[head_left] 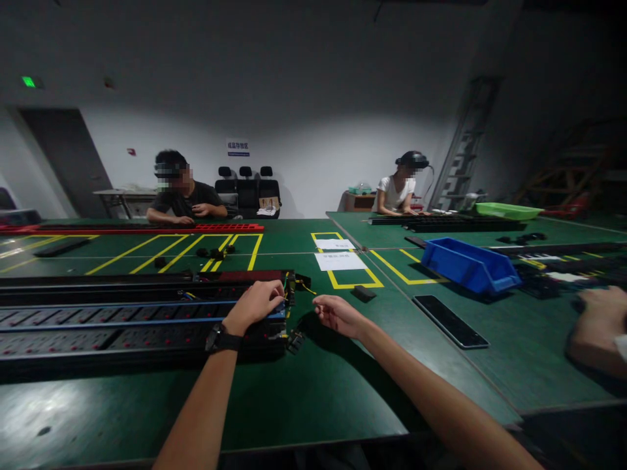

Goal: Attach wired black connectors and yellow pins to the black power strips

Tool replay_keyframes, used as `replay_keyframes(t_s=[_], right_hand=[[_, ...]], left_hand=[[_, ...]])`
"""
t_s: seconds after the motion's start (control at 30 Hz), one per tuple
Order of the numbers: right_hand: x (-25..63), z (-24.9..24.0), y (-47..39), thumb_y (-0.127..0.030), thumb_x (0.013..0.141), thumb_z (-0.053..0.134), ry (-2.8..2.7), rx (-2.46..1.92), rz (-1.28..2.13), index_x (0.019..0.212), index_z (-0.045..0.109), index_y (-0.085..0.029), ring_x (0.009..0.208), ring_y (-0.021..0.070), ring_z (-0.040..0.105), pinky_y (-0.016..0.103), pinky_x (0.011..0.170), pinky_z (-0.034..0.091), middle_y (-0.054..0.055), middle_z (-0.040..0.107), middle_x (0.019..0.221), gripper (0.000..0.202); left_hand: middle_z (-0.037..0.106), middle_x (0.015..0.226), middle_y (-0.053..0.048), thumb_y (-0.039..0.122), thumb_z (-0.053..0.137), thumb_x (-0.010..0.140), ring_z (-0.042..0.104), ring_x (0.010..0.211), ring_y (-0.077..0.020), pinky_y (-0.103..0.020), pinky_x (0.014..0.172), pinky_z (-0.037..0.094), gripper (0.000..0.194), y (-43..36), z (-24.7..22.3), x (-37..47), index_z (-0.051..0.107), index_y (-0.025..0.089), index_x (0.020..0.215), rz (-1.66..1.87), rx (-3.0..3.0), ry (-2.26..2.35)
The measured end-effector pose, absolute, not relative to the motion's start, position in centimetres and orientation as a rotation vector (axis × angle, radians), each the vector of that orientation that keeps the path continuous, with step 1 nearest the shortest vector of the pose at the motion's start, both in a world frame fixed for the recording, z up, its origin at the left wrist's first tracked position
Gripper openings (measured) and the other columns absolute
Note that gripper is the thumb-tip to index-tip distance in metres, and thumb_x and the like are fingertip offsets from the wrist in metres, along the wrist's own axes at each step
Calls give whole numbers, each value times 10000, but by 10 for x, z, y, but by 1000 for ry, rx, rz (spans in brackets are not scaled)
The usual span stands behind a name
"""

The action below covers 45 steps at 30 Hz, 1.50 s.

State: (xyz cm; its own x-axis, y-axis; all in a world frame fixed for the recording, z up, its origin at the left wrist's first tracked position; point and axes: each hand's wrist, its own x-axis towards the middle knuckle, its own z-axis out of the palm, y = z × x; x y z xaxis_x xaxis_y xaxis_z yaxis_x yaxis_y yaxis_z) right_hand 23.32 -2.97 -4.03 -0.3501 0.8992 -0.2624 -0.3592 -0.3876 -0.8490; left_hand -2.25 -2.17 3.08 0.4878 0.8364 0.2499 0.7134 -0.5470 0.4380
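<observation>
- Our left hand (255, 304) lies palm down over the right-hand end of the long black strips (112, 341), its fingers bent over the edge near the wires; we cannot tell whether its grip is clenched on anything.
- Our right hand (339, 316) is raised just to the right of that end, fingers curled in; its fingertips are near a yellow wire (305, 285), and we cannot tell whether its grip is grasping the wire.
- The long black strips lie side by side on the green worktop (313, 405), reaching out of view to our left, with blue edging and red dots along them.
- A small black connector (295, 341) sits at the near corner of their end.
- We wear a black watch (223, 339) on our left wrist.
- Beyond our right hand are a dark block (363, 293) and two white sheets (341, 262) among yellow tape outlines (355, 285).
- Farther right, we see a black phone (450, 321) lying flat, nearer us than an open blue bin (467, 266).
- Across from us, one person (186, 196) is behind a red strip (215, 228); another person (396, 192) is behind more dark strips (455, 224), near a light green tray (508, 210).
- Someone else's hand (605, 316) shows at our right edge.
</observation>
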Motion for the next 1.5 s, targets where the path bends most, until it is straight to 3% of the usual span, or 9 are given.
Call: replay_keyframes(t_s=[0.23, 0.53, 0.77, 1.5], right_hand=[[235, -39, -31, -217, 802, 795, -927, -946, 1849, 841, 672, -157, 555, 68, 598, 142, 522, 474, -16, 651, 667, 142], [234, -42, -30, -238, 799, 804, -974, -954, 1811, 841, 665, -165, 545, 60, 582, 141, 524, 465, -23, 637, 666, 162], [233, -43, -30, -211, 825, 768, -971, -959, 1804, 849, 675, -155, 545, 59, 587, 139, 525, 473, -12, 645, 674, 111], [232, -41, -31, -234, 807, 791, -995, -954, 1791, 831, 676, -156, 548, 58, 578, 138, 527, 472, -18, 638, 669, 141]], left_hand=[[777, 979, -24, 297, 628, 877, 710, 902, -203, -253, 696, 448, 98, -24, 27, -19, 708, 256, 917, 425, 2541, 1436], [763, 948, -36, 354, 638, 877, 685, 819, -197, -251, 652, 421, 143, -27, 28, -10, 724, 248, 918, 327, 2563, 1488], [755, 955, -39, 264, 538, 887, 690, 852, -217, -274, 697, 443, 189, -30, 24, -5, 713, 266, 957, 279, 2588, 1503], [771, 877, -37, 313, 616, 835, 690, 783, -182, -258, 673, 447, 180, -23, 18, -4, 766, 232, 895, 432, 2508, 1502]])
